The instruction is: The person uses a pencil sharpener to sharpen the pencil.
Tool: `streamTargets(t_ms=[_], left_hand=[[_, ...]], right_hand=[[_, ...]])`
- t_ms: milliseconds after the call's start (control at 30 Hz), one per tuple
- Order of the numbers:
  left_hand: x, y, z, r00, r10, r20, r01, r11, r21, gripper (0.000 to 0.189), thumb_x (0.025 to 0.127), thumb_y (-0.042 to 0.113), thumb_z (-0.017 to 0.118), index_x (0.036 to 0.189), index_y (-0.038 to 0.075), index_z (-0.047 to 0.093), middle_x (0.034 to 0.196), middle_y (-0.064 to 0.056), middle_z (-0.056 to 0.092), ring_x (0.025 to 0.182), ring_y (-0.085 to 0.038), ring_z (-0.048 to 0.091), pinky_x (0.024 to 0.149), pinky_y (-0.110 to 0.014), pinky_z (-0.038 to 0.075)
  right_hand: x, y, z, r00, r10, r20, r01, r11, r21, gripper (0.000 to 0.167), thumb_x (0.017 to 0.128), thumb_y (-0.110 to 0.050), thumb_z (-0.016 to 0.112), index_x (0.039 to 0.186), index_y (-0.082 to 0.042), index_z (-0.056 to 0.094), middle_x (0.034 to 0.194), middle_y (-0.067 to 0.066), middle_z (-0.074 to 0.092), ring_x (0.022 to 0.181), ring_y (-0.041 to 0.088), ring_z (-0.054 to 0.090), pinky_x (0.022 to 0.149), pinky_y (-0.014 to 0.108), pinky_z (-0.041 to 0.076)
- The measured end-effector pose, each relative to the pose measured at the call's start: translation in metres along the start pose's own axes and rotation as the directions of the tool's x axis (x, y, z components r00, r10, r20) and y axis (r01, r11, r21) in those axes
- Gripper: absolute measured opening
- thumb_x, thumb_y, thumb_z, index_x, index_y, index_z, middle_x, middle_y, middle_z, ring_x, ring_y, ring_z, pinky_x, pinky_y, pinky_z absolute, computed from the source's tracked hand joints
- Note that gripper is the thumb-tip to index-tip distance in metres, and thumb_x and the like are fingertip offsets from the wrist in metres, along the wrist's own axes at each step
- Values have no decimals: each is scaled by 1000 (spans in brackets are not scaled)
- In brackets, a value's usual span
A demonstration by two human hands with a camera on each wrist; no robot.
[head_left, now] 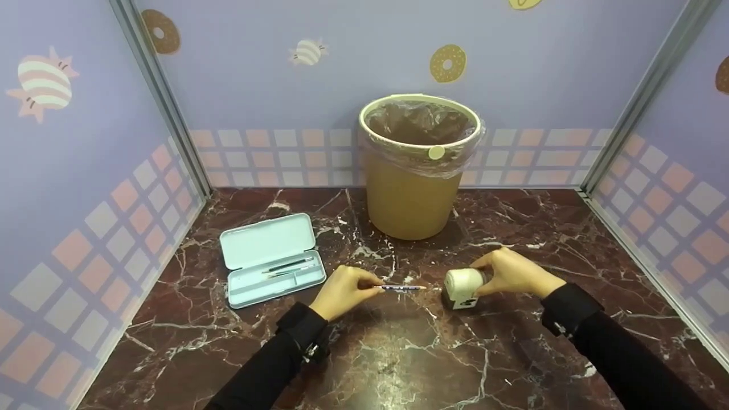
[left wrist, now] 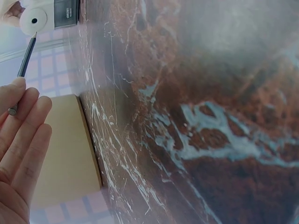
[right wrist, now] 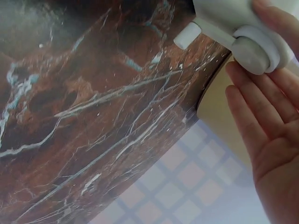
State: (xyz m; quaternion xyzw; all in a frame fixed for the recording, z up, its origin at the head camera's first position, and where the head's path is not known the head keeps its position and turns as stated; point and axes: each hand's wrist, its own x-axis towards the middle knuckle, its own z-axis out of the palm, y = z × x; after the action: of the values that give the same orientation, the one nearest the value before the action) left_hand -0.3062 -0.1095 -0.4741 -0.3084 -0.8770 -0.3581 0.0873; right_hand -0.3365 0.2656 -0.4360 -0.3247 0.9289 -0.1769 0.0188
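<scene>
Black fabric sleeves (head_left: 632,356) are extended over a glossy, white-veined tabletop (head_left: 433,353). By the left hand (head_left: 343,291), one slim pencil (head_left: 401,287) is pinched near its blunt end; its long axis is set crosswise, sharpened tip aimed rightward at the round hole (left wrist: 34,20) of a sharpener (head_left: 464,282), just apart. By the right hand (head_left: 512,273), the sharpener's rounded white body is gripped. Beyond: pale-blue hinged case (head_left: 267,242), pencils (head_left: 290,264) inside; tan bin (head_left: 410,199), clear plastic liner (head_left: 398,156).

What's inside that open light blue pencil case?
Inside the pencil case, a dark pencil and at least one lighter pencil lie lengthwise in the tray. Whatever is directly beneath them is covered, so I can't tell.
</scene>
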Motion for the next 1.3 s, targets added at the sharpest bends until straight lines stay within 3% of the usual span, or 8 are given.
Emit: streamTargets(t_ms=[333,600,1033,1300], left_hand=[[3,5,3,1000,2,-5,-3,1000,-27,13,89,16,78,98,8,82,94,-6,82,79,-16,75,73,-24,58],[5,4,6,1000,17,-12,-18,999,-39,11,89,17,78,95,8,82,92,-6,82,78,-16,76,74,-25,60],[8,3,10,999,13,52,-6,993,-119,14,89,16,78,96,5,82,93,-7,82,76,-11,73,69,-17,54],[7,4,9,996,9,84,1,993,-119,12,89,14,78,97,6,82,93,-8,82,77,-16,75,70,-17,55]], right_hand=[[-1,-15,9,998,-46,-35,45,998,-32,45,71,-33,92,104,-6,80,97,9,81,79,15,74,69,27,57],[2,-25,13,999,-36,-36,35,998,-49,40,70,-33,92,101,-9,81,93,4,81,73,10,69,65,23,52],[6,-37,15,998,-48,-45,46,997,-58,42,70,-34,92,102,-9,81,94,4,81,71,5,66,62,20,49],[6,-41,20,996,-66,-61,58,990,-128,43,70,-38,92,101,-10,81,93,2,81,76,11,71,67,30,55]])
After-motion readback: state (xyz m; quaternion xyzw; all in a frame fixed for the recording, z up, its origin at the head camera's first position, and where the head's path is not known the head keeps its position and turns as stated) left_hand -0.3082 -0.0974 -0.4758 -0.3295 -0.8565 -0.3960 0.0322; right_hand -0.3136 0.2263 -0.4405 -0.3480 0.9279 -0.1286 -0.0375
